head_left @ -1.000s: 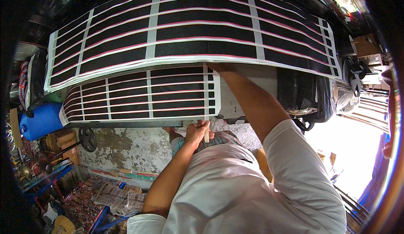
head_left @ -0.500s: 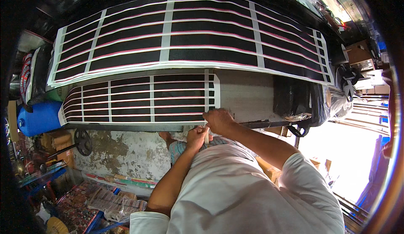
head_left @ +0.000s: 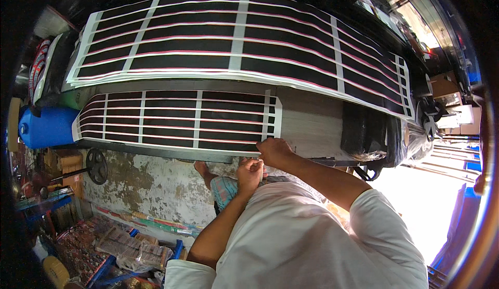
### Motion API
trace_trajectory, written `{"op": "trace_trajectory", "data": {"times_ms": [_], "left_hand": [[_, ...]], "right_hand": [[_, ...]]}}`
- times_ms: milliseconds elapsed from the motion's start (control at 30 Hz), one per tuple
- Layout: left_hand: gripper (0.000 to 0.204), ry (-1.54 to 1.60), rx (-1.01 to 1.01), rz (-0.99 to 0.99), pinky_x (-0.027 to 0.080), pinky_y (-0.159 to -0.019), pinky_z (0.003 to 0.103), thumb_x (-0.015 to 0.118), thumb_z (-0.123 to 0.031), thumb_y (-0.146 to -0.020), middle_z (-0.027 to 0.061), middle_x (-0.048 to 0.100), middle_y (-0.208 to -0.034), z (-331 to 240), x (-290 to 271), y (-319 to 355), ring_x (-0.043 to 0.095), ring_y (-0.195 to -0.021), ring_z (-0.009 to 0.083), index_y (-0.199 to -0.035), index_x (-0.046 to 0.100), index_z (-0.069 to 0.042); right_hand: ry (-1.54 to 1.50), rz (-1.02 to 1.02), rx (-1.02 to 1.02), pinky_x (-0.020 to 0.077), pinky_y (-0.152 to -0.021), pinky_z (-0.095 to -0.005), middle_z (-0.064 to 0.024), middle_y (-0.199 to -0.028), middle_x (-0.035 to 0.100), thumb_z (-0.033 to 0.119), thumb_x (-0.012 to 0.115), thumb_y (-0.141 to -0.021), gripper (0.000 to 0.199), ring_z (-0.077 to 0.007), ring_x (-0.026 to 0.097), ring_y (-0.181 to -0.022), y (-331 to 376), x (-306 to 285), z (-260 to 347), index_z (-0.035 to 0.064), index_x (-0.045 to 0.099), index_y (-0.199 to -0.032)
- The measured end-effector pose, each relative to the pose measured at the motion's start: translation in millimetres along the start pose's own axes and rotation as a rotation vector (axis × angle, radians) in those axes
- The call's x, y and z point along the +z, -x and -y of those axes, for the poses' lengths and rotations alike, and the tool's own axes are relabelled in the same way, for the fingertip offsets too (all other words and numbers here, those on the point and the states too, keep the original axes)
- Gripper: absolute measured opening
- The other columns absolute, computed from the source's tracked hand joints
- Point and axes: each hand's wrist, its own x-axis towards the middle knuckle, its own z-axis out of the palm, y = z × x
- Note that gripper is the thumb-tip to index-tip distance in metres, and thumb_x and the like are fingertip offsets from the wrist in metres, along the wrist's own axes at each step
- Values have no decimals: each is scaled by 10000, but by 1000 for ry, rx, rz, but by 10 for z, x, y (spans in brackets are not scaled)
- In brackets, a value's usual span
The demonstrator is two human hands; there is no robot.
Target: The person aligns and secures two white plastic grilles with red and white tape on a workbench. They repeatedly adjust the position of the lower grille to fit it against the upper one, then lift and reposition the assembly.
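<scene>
A printed sheet (head_left: 170, 125) with black panels and white lines lies on the grey table (head_left: 312, 120). Across its right end runs a narrow pale strip (head_left: 266, 104), its top sticking out slightly past the sheet's far edge. My right hand (head_left: 275, 153) is closed at the sheet's near right edge, over the lower end of that strip; what its fingers hold is hidden. Just below and left of it, off the table edge and close to my body, my left hand (head_left: 250, 173) is closed with the fingertips together. Anything in it is too small to make out.
Behind lies a stack of larger similar sheets (head_left: 286, 44). A blue container (head_left: 49, 127) stands at the left end, and a black plastic-wrapped bundle (head_left: 366, 130) on the right. Below the table are a black handwheel (head_left: 96, 166) and a peeling wall (head_left: 140, 182).
The view has shifted, so the sheets sit differently in it. Both hands remain together at the sheet's near right edge. The pale strip end that showed below my left hand is now out of sight.
</scene>
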Motion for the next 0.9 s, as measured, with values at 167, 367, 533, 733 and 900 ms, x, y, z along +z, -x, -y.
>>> {"op": "trace_trajectory", "data": {"times_ms": [167,367,533,733,900], "left_hand": [[155,-859,448,111,592,-758,517,735,-236,-972,180,748,-798,-124,59,169,758,-807,408,-1009,773,-90],[212,-702,419,359,589,-874,486,741,-274,-995,206,759,-1031,-495,-61,242,731,-921,443,-1091,779,-89],[731,42,66,373,606,-766,354,682,-97,-1068,125,764,-977,-843,-361,448,728,-820,165,-1683,289,-123],[720,20,93,378,577,-800,333,644,-36,-1077,93,710,-1050,-1024,-331,366,700,-907,175,-1679,250,-73],[415,-735,410,-41,559,-851,389,717,-127,-1030,144,732,-1081,-865,-730,200,689,-921,246,-1411,599,-10]], "right_hand": [[44,35,76,631,-844,-538,-232,-956,766,221,832,-818,329,-416,770,-989,-63,-32,53,61,757,-1095],[-10,-138,52,623,-834,-493,-171,-976,759,178,796,-865,271,-374,774,-973,50,93,-134,71,739,-1107],[-628,-288,-3,593,-781,-381,-98,-912,720,110,810,-902,295,-186,723,-884,688,210,-311,82,707,-1177],[-899,-245,106,604,-866,-366,-125,-1083,801,175,820,-962,331,-203,750,-920,1076,202,-234,70,726,-1262],[-741,-766,348,564,-701,-314,-68,-890,786,161,799,-963,226,-89,689,-803,1042,526,-1274,69,758,-1166]]}}
